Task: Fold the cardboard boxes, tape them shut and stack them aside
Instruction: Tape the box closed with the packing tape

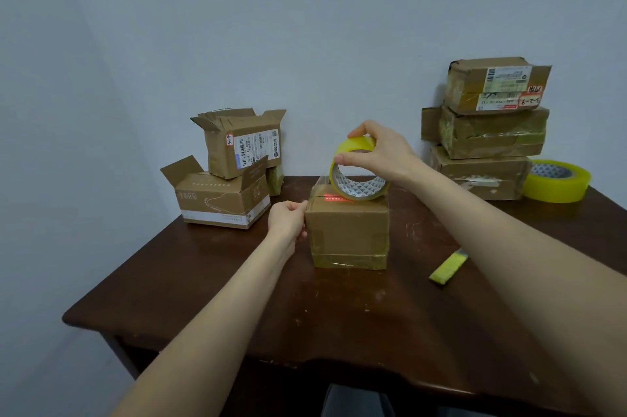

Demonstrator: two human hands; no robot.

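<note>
Matt cardboard box (346,230), glossy yellow tape roll (356,172), scuffed dark wooden table (339,314).

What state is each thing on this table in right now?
Middle box, flaps closed, being taped across the top.
Tape roll, upright on that box, strip pulled out leftward.
Left hand, pinches the strip's end at the box's left edge.
Right hand, grips the roll.
Two left boxes, stacked, flaps open.
Three right boxes, stacked, taped shut.
Spare roll, lying flat beside them.
Cutter, lying on the table, untouched.
</note>
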